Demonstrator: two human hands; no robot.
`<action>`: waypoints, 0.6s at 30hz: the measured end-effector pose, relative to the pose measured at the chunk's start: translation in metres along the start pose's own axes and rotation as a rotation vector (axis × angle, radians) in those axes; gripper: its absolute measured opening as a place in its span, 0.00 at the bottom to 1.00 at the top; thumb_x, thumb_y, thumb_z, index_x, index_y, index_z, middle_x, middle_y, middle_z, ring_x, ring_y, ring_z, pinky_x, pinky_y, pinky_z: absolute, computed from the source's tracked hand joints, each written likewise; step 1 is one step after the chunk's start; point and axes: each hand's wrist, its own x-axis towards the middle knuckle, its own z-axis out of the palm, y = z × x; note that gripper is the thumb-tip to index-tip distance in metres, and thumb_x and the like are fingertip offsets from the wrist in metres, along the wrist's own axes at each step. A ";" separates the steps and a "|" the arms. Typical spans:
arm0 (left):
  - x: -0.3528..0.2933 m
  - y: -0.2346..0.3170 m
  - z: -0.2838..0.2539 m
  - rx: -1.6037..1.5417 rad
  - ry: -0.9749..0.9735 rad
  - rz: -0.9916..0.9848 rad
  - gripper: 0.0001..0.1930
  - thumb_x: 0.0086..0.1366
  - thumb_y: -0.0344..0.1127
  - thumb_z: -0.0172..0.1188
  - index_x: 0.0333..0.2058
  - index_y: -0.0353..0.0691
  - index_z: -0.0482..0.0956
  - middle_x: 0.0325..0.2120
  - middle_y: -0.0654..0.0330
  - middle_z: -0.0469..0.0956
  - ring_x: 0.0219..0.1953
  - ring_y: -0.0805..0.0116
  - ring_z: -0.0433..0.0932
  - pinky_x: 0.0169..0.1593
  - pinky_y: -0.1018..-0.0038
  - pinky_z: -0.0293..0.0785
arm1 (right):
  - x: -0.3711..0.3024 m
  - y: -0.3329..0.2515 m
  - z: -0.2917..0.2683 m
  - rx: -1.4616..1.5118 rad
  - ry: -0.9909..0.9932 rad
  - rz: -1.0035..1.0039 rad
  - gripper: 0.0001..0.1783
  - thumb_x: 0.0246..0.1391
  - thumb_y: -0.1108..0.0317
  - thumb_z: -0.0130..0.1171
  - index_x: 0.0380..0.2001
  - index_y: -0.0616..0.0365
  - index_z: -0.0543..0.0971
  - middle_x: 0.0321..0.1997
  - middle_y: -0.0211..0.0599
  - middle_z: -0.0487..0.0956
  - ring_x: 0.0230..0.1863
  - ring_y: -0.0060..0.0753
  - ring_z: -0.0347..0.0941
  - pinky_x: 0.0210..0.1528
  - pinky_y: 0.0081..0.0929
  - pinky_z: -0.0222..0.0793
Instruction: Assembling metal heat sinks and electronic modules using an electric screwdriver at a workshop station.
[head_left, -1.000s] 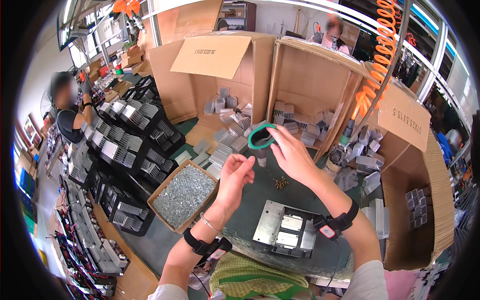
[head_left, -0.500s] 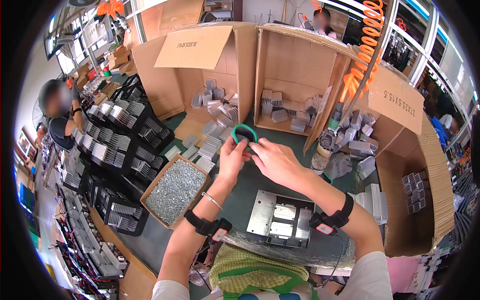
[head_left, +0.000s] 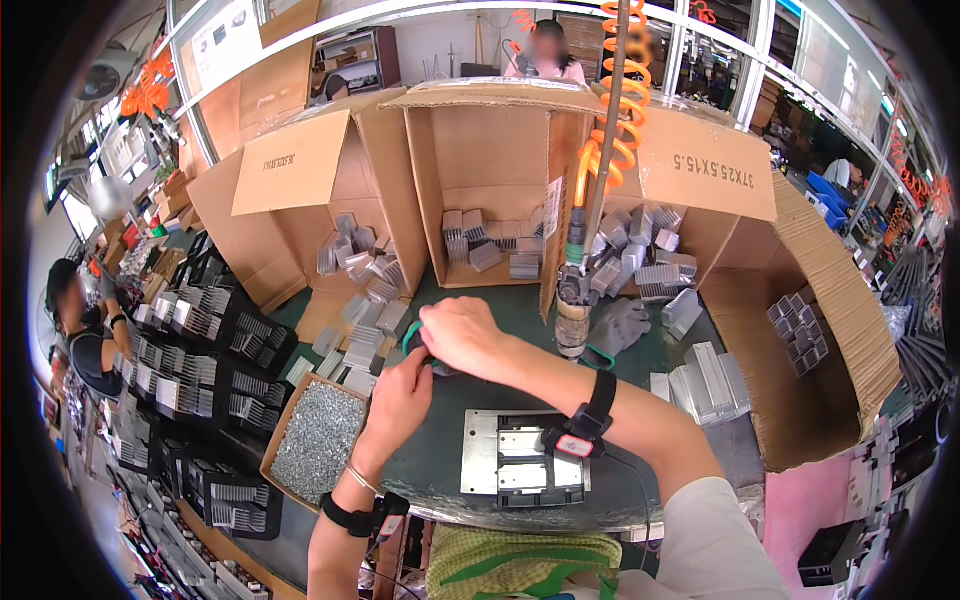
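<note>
Over the middle of the bench, a grey work glove with a green cuff (head_left: 409, 338) is held between my two hands. My left hand (head_left: 400, 398) is closed on its near edge, with the fingertips partly hidden. From above and to the right, my right hand (head_left: 462, 335) grips the cuff, its fingers curled and mostly covering the glove. A second grey glove (head_left: 622, 325) lies flat on the bench to the right. Below my right forearm sits a metal and black fixture plate (head_left: 480, 455).
A box of small metal fasteners (head_left: 318, 440) stands left of my hands. Cardboard boxes (head_left: 490, 150) with finned metal heat sinks line the back. A power driver (head_left: 573, 325) hangs on an orange coiled hose (head_left: 625, 75). Black racks of heat sinks (head_left: 170, 360) fill the left, near a co-worker.
The view has turned right. My right hand has come over the cuff, hiding more of the glove, whose opening faced up before. My left hand now sits below it.
</note>
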 end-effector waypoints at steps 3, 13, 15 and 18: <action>0.005 -0.018 -0.003 -1.018 -0.275 -0.424 0.05 0.61 0.28 0.43 0.30 0.36 0.68 0.16 0.65 0.67 0.15 0.76 0.64 0.19 0.80 0.60 | -0.013 -0.016 0.000 -0.065 0.071 -0.191 0.06 0.43 0.70 0.52 0.24 0.63 0.73 0.25 0.44 0.74 0.26 0.43 0.74 0.26 0.37 0.70; 0.028 -0.018 -0.019 -0.879 0.334 -0.016 0.14 0.57 0.24 0.44 0.42 0.31 0.70 0.43 0.54 0.72 0.45 0.62 0.71 0.51 0.70 0.66 | -0.042 -0.035 -0.004 0.230 0.294 -0.280 0.07 0.48 0.68 0.53 0.22 0.59 0.69 0.24 0.36 0.70 0.24 0.39 0.72 0.23 0.34 0.67; 0.033 -0.006 -0.019 -0.158 0.397 0.215 0.18 0.57 0.24 0.46 0.48 0.32 0.66 0.46 0.54 0.70 0.48 0.59 0.69 0.52 0.70 0.63 | -0.041 -0.036 -0.004 0.259 0.351 -0.269 0.07 0.47 0.68 0.53 0.22 0.59 0.69 0.24 0.36 0.70 0.24 0.38 0.72 0.24 0.33 0.67; 0.041 0.008 -0.031 0.113 0.351 -0.048 0.20 0.57 0.27 0.45 0.49 0.30 0.67 0.45 0.50 0.71 0.50 0.58 0.68 0.55 0.69 0.60 | -0.042 -0.038 0.000 0.140 0.348 -0.408 0.05 0.43 0.70 0.52 0.23 0.59 0.69 0.24 0.37 0.70 0.25 0.38 0.72 0.26 0.33 0.67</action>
